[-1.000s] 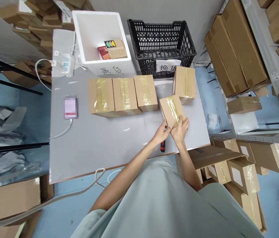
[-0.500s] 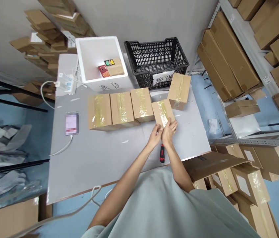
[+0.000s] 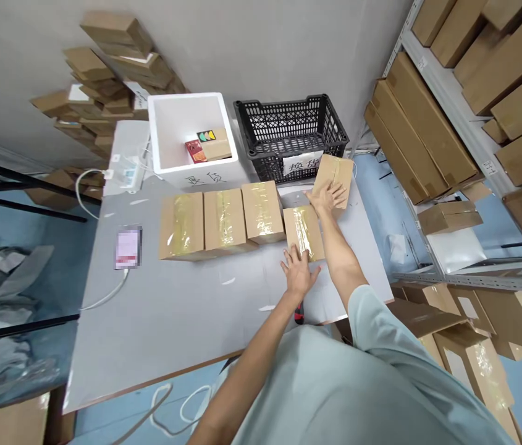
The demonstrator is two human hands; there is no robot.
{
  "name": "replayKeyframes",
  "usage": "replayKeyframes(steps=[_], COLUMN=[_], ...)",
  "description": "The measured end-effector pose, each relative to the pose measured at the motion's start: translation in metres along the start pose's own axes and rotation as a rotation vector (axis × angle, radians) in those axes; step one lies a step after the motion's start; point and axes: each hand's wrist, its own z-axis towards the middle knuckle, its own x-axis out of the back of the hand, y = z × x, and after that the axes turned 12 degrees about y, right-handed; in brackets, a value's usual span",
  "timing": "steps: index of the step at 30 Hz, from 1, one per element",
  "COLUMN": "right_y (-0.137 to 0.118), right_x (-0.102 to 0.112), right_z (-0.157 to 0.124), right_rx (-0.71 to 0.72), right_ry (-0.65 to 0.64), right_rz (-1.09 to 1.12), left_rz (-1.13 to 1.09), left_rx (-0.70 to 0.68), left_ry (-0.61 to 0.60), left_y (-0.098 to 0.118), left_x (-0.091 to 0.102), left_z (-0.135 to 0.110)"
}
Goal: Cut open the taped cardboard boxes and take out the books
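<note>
My left hand point(image 3: 298, 272), fingers spread, is at the near edge of a taped cardboard box point(image 3: 302, 225), its fingertips touching the box. Farther back and to the right, my right hand point(image 3: 326, 196) lies spread on top of another taped box point(image 3: 337, 167). Left of these, three more taped boxes stand in a row: a left box point(image 3: 181, 222), a middle box point(image 3: 224, 216) and a right box point(image 3: 263, 210). A red and black handle point(image 3: 299, 314) lies near the table's front edge, partly hidden by my left forearm.
Behind the boxes stand a white foam box point(image 3: 189, 130) holding small packages and a black plastic crate point(image 3: 291, 133) with a paper label. A phone point(image 3: 128, 247) on a cable lies on the grey table point(image 3: 168, 321). Shelves of cartons point(image 3: 427, 123) rise at right.
My right hand has moved from the nearer box back and right onto the farther box. My left hand has opened its fingers at the nearer box. The view has tilted up slightly.
</note>
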Motion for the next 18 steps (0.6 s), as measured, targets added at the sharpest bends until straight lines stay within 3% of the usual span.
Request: replayKeyframes(steps=[3, 9, 13, 18], right_y=[0.014, 0.088, 0.119, 0.131], right_x=[-0.004, 0.023, 0.029, 0.020], right_z=[0.003, 0.018, 0.004, -0.042], right_rx=[0.000, 0.073, 0.179, 0.281], right_ry=[0.005, -0.028, -0.067, -0.027], right_rz=[-0.032, -0.073, -0.060, -0.060], left_rz=[0.093, 0.089, 0.011, 0.011], left_rx=[-0.006, -0.147, -0.211, -0.188], left_ry=[0.037, 0.106, 0.128, 0.135], left_y=[0.004, -0.011, -0.013, -0.003], left_x=[0.003, -0.001, -0.001, 0.010], left_z=[0.002, 0.023, 0.072, 0.137])
